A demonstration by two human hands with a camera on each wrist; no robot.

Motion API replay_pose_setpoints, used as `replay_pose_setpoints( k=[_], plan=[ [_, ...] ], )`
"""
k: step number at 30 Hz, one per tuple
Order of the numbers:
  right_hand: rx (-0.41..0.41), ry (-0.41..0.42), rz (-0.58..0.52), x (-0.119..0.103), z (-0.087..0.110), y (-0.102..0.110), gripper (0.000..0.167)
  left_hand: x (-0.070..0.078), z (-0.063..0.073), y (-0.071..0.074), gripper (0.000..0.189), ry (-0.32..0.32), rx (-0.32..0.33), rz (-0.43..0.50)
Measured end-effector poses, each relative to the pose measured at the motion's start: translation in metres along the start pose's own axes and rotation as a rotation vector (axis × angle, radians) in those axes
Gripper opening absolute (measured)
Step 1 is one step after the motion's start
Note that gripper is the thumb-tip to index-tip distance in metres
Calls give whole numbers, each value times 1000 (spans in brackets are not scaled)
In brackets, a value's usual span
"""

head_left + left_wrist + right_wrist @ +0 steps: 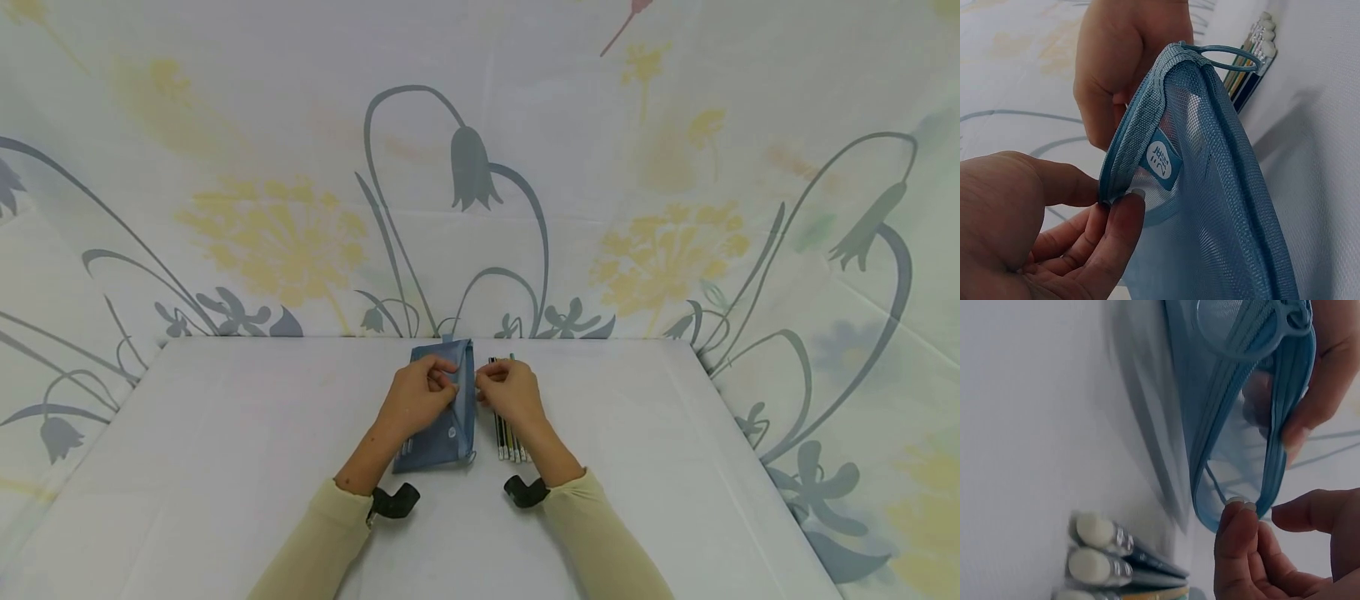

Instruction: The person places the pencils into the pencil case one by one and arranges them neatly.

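Note:
A blue mesh zip pouch [431, 446] lies slanted on the table, its zip side parted in the right wrist view. My left hand [423, 396] pinches one zipper edge between thumb and fingers, close to a small tag with a white round mark [1161, 159]. At the far end of the opening, my right hand [512, 392] has its fingertips inside the rim and its thumb outside, with the pouch edge between them. Several pencils [504, 446] with white erasers lie side by side under the right hand, which partly hides them.
A white table [225, 467] runs back to a hanging floral cloth [300, 125]. A blue ring pull [1241, 353] hangs at the near end of the zip. Black wrist cameras [396, 501] sit at both cuffs.

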State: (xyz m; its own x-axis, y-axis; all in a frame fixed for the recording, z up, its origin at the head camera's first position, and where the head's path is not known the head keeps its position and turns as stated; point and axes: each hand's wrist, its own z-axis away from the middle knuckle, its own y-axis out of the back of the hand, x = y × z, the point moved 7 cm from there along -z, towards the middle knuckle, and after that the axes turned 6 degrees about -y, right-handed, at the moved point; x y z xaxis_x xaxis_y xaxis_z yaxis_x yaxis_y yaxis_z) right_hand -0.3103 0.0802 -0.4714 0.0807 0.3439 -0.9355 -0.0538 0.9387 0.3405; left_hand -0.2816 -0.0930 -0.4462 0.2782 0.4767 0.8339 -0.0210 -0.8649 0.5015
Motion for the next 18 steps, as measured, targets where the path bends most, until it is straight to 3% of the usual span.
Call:
replay_pose_setpoints(
  k=[13,18],
  plan=[
    [104,164,240,-7,-4,29,14,3,1,1,26,0,11,9],
    [136,173,298,-3,-7,38,15,4,2,1,26,-2,11,7]
  ],
)
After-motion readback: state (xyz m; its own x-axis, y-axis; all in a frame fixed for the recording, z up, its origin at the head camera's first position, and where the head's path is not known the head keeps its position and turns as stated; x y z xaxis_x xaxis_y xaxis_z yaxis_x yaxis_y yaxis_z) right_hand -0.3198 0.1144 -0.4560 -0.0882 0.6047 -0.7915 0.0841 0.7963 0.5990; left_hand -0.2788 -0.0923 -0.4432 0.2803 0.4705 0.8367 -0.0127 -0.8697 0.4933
